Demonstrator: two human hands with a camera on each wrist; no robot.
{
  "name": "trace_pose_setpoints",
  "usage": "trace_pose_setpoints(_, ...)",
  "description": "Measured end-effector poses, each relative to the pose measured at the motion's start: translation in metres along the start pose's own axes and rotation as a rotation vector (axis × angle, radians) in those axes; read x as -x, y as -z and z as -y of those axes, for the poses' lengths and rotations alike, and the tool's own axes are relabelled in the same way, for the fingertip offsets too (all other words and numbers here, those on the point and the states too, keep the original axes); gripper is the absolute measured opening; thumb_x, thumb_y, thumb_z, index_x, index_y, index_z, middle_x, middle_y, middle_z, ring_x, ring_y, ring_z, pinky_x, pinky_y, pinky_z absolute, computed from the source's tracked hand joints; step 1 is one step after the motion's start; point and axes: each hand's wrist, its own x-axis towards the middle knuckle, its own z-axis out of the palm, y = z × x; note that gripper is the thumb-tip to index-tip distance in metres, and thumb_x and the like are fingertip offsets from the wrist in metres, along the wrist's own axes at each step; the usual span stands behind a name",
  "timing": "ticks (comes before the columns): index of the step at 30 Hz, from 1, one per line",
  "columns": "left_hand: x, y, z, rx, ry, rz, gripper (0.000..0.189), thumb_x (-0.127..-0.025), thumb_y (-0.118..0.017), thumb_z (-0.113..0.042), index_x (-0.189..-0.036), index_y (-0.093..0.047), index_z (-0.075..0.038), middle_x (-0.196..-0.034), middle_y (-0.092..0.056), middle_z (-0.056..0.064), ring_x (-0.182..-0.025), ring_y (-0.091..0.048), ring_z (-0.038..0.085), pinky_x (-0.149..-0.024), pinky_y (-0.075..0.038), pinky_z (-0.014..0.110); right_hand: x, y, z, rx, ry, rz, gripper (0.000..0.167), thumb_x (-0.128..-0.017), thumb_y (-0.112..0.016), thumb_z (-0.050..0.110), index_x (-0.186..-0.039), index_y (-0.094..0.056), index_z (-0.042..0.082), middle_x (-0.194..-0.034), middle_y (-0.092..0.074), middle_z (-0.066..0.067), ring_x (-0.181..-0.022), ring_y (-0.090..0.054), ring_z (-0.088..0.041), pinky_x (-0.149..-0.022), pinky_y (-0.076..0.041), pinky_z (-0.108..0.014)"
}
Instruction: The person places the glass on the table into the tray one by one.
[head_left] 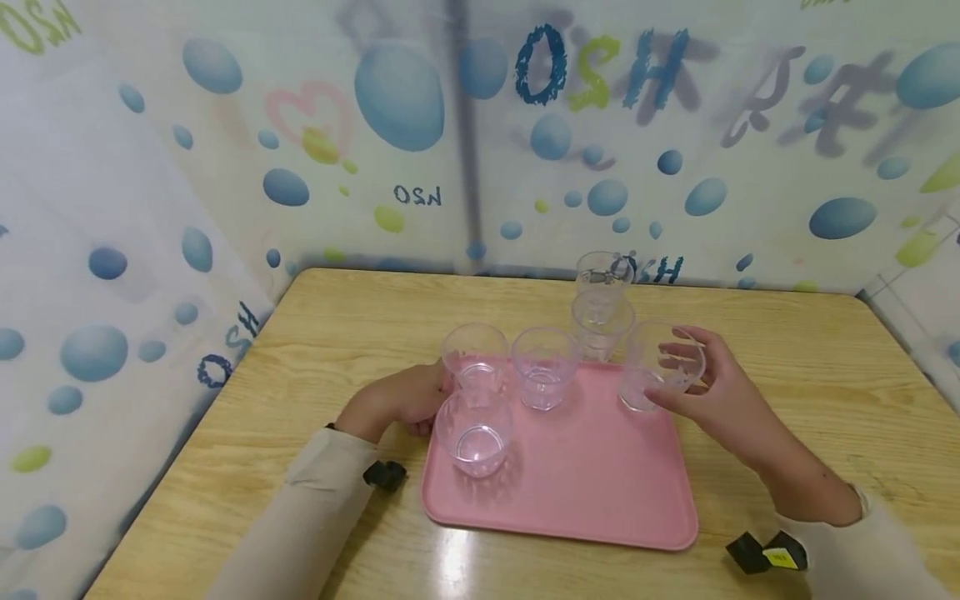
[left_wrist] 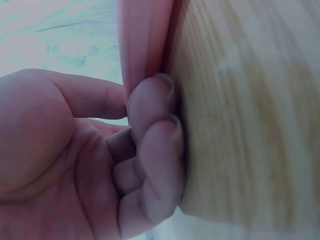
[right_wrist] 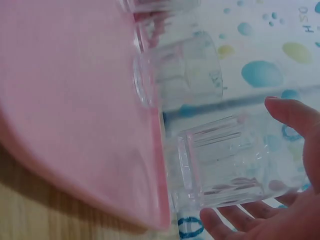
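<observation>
A pink tray (head_left: 577, 483) lies on the wooden table, its left edge gripped by my left hand (head_left: 416, 396). In the left wrist view, curled fingers (left_wrist: 155, 150) bear against the tray's side (left_wrist: 142, 45), close to the tabletop. My right hand (head_left: 720, 392) holds a clear plastic cup (head_left: 660, 362) over the tray's back right corner, thumb in front and fingers behind. This cup leans to the right. One clear cup (head_left: 476, 437) stands at the tray's left, a second cup (head_left: 474, 358) behind it, and a third cup (head_left: 543, 367) near the middle of the back edge.
Behind the tray two more clear cups stand one behind the other, the nearer cup (head_left: 602, 325) close to the tray's back rim and the farther cup (head_left: 603, 271) near the wall. A printed curtain (head_left: 480, 167) hangs along the back of the table (head_left: 375, 317).
</observation>
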Motion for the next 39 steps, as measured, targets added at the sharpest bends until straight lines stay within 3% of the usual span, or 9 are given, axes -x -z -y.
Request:
trace_pose_setpoints(2,0.0,0.0,0.0,0.0,-0.001,0.0,0.025,-0.101,-0.053,-0.03,-0.118,-0.053,-0.012,-0.066,-0.06,0.006,-0.052,-0.058,0.018,-0.046,-0.05,0.028,0.006,-0.006,0.004,-0.013,0.018,0.021,0.092,-0.091,-0.074,0.032,-0.157,-0.013,0.013,-0.153,-0.039,-0.017,-0.136,-0.044,-0.039,-0.104,-0.046,-0.057)
trace_pose_setpoints(7,0.0,0.0,0.0,0.004,-0.011,0.009,0.024,-0.101,-0.054,-0.03,-0.117,-0.054,-0.012,-0.065,-0.059,0.004,-0.051,-0.058,0.017,-0.045,-0.049,0.028,0.017,-0.021,0.01,-0.069,0.046,0.07,0.092,-0.087,-0.079,0.025,-0.156,-0.018,0.015,-0.15,-0.042,-0.015,-0.131,-0.05,-0.04,-0.096,-0.052,-0.03)
trace_pose_setpoints(11,0.001,0.001,-0.001,0.011,-0.012,0.011,0.025,-0.1,-0.055,-0.031,-0.117,-0.054,-0.012,-0.066,-0.059,0.005,-0.052,-0.057,0.018,-0.046,-0.049,0.028,0.024,-0.035,0.016,-0.127,0.061,0.11,0.09,-0.084,-0.081,0.022,-0.153,-0.024,0.017,-0.147,-0.045,-0.014,-0.131,-0.05,-0.04,-0.09,-0.05,-0.02)
trace_pose_setpoints(17,0.001,0.001,-0.001,0.038,-0.011,0.02,0.026,-0.1,-0.056,-0.031,-0.118,-0.053,-0.012,-0.065,-0.057,0.004,-0.051,-0.055,0.018,-0.045,-0.047,0.027,0.029,-0.059,0.021,-0.155,0.095,0.165,0.088,-0.079,-0.086,0.023,-0.149,-0.032,0.02,-0.145,-0.047,-0.011,-0.131,-0.05,-0.036,-0.092,-0.052,-0.026)
trace_pose_setpoints(21,0.0,0.001,0.001,0.034,-0.012,0.022,0.026,-0.1,-0.056,-0.031,-0.118,-0.053,-0.012,-0.065,-0.057,0.004,-0.051,-0.056,0.017,-0.045,-0.047,0.027,0.031,-0.072,0.023,-0.113,0.116,0.172,0.09,-0.075,-0.089,0.027,-0.147,-0.036,0.019,-0.143,-0.05,-0.009,-0.127,-0.055,-0.032,-0.098,-0.05,-0.029)
trace_pose_setpoints(28,-0.001,0.001,0.001,0.009,-0.004,0.013,0.024,-0.1,-0.054,-0.029,-0.117,-0.054,-0.012,-0.069,-0.062,0.007,-0.054,-0.06,0.019,-0.049,-0.051,0.031,0.031,-0.088,0.026,-0.079,0.143,0.18,0.093,-0.072,-0.09,0.033,-0.147,-0.037,0.019,-0.144,-0.051,-0.008,-0.13,-0.053,-0.033,-0.106,-0.045,-0.056)
trace_pose_setpoints(39,0.001,0.003,-0.002,0.0,-0.002,0.02,0.032,-0.101,-0.054,-0.031,-0.126,-0.05,-0.012,-0.074,-0.063,0.009,-0.056,-0.062,0.021,-0.05,-0.053,0.032,0.029,-0.102,0.032,-0.095,0.134,0.204,0.092,-0.071,-0.09,0.036,-0.146,-0.037,0.024,-0.145,-0.049,-0.002,-0.134,-0.05,-0.032,-0.109,-0.042,-0.057)
